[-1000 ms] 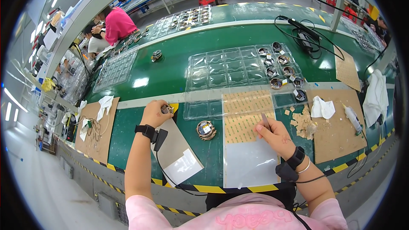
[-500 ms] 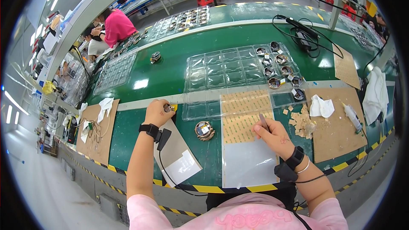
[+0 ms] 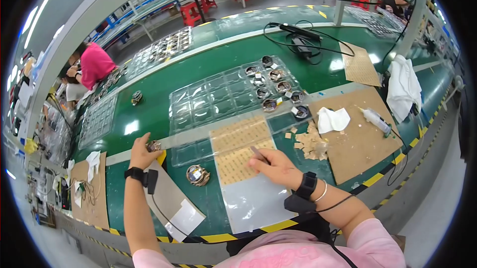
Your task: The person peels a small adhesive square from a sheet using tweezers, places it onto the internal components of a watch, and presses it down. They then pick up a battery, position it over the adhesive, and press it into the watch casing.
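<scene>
My left hand [image 3: 143, 154] is at the left end of the bench, its fingers apart around a small round electronic part [image 3: 153, 145]. Beside it are a yellow piece [image 3: 161, 156] and a long grey sheet [image 3: 171, 198] with a white patch. In my right hand [image 3: 279, 168] is a pair of tweezers [image 3: 259, 155], held over a tan adhesive sheet [image 3: 237, 144] with rows of small marks. White backing [image 3: 251, 206] makes up its lower part. Between my hands another round electronic assembly [image 3: 198, 174] stands on the green bench.
A clear compartment tray [image 3: 213, 94] holds several round assemblies on its right side. At right are tan scraps [image 3: 312, 142], white cloth [image 3: 333, 120] and a syringe [image 3: 376, 121] on a brown board [image 3: 360, 153]. Cables and a black adapter [image 3: 303, 45] lie behind. A person in pink [image 3: 97, 63] sits far left.
The view has swung right, so the scene sits further left and lower. My left fingers have spread from their curled position over the round part. My right hand still holds the tweezers over the sheet.
</scene>
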`<state>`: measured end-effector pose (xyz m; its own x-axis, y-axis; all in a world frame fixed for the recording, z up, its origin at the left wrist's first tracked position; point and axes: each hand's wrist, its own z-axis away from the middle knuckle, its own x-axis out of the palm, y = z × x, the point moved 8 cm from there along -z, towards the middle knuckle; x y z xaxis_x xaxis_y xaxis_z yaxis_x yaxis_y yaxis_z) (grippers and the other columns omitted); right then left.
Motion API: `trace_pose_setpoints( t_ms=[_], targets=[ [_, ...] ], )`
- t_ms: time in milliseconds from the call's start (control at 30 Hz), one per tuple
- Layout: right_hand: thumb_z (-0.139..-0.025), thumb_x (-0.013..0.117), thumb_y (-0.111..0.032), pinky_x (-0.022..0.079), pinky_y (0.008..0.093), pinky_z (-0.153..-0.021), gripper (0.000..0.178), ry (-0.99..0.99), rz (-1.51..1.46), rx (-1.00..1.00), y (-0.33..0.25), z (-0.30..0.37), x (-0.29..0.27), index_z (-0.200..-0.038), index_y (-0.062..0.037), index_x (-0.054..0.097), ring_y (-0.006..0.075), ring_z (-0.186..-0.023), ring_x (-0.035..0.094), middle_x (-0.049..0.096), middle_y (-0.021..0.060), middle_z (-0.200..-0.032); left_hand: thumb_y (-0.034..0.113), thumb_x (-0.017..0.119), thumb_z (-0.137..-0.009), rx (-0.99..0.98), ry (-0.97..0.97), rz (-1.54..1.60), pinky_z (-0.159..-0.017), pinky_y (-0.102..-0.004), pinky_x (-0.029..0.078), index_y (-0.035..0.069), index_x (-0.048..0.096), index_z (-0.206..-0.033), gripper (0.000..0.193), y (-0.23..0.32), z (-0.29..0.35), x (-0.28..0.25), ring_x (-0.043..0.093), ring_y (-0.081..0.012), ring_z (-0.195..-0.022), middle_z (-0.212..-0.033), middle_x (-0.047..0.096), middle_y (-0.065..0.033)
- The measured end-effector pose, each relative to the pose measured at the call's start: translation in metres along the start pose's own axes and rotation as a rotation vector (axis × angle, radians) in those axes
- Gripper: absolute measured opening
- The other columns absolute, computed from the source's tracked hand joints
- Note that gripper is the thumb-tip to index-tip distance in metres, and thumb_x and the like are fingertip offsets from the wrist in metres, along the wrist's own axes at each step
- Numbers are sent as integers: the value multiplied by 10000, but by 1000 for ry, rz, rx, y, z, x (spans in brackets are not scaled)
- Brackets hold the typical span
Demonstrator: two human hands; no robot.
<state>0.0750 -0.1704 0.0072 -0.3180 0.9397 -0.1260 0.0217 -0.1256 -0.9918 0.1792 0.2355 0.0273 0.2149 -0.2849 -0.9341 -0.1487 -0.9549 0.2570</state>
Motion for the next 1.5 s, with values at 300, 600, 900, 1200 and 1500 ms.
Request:
trace_pose_setpoints(
  t_ms=[300,600,900,1200,1500],
  targets=[
    [-944,527,-290,392,238,-556,282,-43,-148,63,11,3,9,-903,-33,635,72,-613,503,577,-6,-693,162,699,-806,107,-199,367,-799,-313,490,75,583,-1209,428,182,-45,-52,585,-174,-981,-1130,584,-103],
    [-988,472,-275,367,194,-516,290,89,-332,137,25,0,0,-897,-43,620,44,-573,451,519,-30,-682,224,751,-766,478,-426,166,-819,-337,478,61,601,-1116,414,282,-31,-3,570,-237,-1010,-1067,571,-103],
    [-988,478,-260,342,192,-485,279,76,-411,102,25,-7,-3,-878,-33,598,40,-540,419,492,-30,-663,209,824,-663,263,-345,52,-804,-340,471,59,576,-1105,529,237,45,-23,552,-287,-972,-1059,540,-117],
    [-985,487,-258,334,195,-481,280,88,-412,86,21,-4,-4,-883,-23,600,42,-537,423,500,-25,-661,141,803,-664,166,-282,141,-752,-363,476,56,574,-1092,493,216,84,5,558,-309,-897,-977,531,-130],
    [-981,496,-271,334,196,-480,291,101,-315,46,18,-5,-5,-875,-23,605,43,-519,419,499,-29,-637,100,766,-675,99,-256,144,-756,-384,480,53,564,-1078,454,203,85,5,571,-331,-872,-938,552,-138]
  ],
)
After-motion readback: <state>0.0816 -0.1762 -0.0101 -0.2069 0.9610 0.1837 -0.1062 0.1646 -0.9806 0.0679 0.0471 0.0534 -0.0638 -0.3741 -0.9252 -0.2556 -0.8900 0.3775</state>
